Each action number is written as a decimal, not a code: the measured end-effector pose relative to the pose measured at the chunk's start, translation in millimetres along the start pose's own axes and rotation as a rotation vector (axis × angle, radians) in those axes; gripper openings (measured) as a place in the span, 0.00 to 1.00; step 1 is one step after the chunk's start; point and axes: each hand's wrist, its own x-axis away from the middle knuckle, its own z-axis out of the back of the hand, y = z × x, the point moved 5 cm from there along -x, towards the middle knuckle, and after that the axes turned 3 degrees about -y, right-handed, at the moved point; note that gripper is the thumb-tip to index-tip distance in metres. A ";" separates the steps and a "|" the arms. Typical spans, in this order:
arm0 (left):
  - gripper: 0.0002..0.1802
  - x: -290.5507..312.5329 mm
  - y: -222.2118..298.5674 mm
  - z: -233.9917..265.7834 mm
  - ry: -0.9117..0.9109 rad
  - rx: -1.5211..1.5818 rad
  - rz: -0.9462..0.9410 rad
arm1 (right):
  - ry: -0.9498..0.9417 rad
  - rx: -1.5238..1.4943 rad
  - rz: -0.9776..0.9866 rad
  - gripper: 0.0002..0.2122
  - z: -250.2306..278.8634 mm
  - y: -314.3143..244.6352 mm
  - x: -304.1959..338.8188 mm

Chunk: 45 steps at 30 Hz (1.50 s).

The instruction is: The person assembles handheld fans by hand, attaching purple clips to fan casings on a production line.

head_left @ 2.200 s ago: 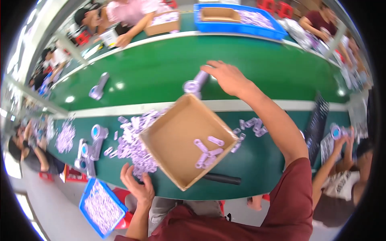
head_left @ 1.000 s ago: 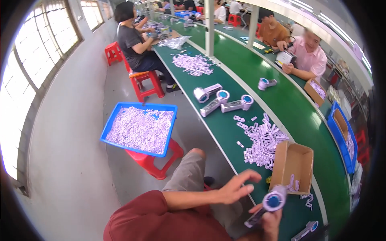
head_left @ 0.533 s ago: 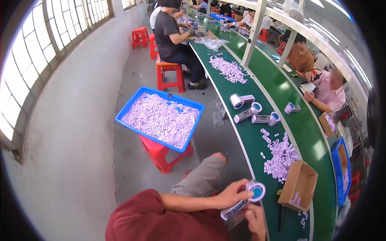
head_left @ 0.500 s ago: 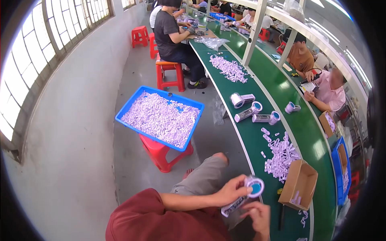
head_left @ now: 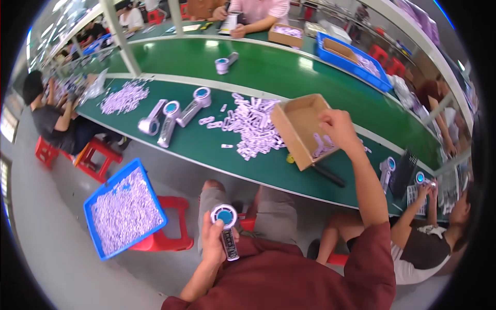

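In my left hand (head_left: 211,242), held low over my lap, is a lavender handheld fan (head_left: 226,213) with a teal disc in its round head. Its handle hangs downward and shows a dark inside. My right hand (head_left: 338,128) is over the open cardboard box (head_left: 289,138), its fingers drawn together; whatever they may hold is hidden. A few small lavender parts (head_left: 324,147) lie inside the box's near end. Left of the box, a pile of flat lavender pieces (head_left: 253,126) spreads over the green tabletop, and several similar fans (head_left: 168,124) lie farther left.
A blue tray (head_left: 98,243) of small lavender pieces rests on a red stool (head_left: 178,206) to my left. A black rod (head_left: 330,175) lies by the box. Co-workers sit at left, at right and across the green belt (head_left: 258,70). A shelf post (head_left: 124,44) rises behind the table.
My view has swung to the right. My right hand has left the fan and reached out over the cardboard box. My left hand still holds the fan.
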 end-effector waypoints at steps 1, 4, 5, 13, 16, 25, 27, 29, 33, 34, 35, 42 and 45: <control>0.19 -1.3 3.5 -4.2 0.015 -0.050 0.013 | -0.114 0.077 -0.012 0.08 -4.0 1.0 -2.7; 0.19 -8.1 5.4 -8.2 0.005 -0.105 -0.007 | -0.181 0.335 -0.079 0.08 -21.9 18.6 -3.2; 0.20 -10.4 5.6 -8.2 -0.008 -0.117 -0.012 | -0.262 0.430 -0.137 0.08 -27.5 24.6 -3.0; 0.32 -25.3 -9.0 -17.8 -0.145 -0.031 0.055 | -0.352 0.562 -0.216 0.08 -55.3 30.5 -2.9; 0.39 -30.7 -12.1 -23.6 -0.204 -0.052 0.009 | -0.134 0.156 -0.193 0.08 -21.8 11.2 -4.5; 0.48 -27.0 -5.0 -38.2 -0.198 -0.156 0.029 | -0.637 -0.948 -0.317 0.05 -67.4 -134.3 93.1; 0.47 -26.2 -2.8 -39.3 -0.219 -0.185 0.049 | -0.685 -1.127 -0.457 0.06 -102.4 -141.8 122.9; 0.48 -22.7 -6.5 -35.3 -0.251 -0.181 0.114 | -0.579 -1.251 -0.528 0.07 -125.5 -142.1 146.9; 0.57 -26.1 -7.9 -39.5 -0.316 -0.344 -0.073 | -0.517 -1.210 -0.542 0.07 -135.5 -144.2 167.8; 0.58 -24.6 -6.1 -45.4 -0.318 -0.342 -0.073 | -0.494 -1.191 -0.553 0.07 -138.6 -144.1 169.7; 0.60 -23.8 -8.0 -46.0 -0.332 -0.325 -0.081 | -0.486 -1.193 -0.566 0.07 -139.8 -145.4 171.7; 0.60 -23.3 -5.3 -38.3 -0.278 -0.301 -0.128 | -0.510 -1.558 -0.600 0.09 -162.5 -148.6 183.9; 0.61 -22.0 -3.5 -30.0 -0.253 -0.359 -0.134 | -0.553 -1.643 -0.576 0.10 -165.2 -150.9 184.4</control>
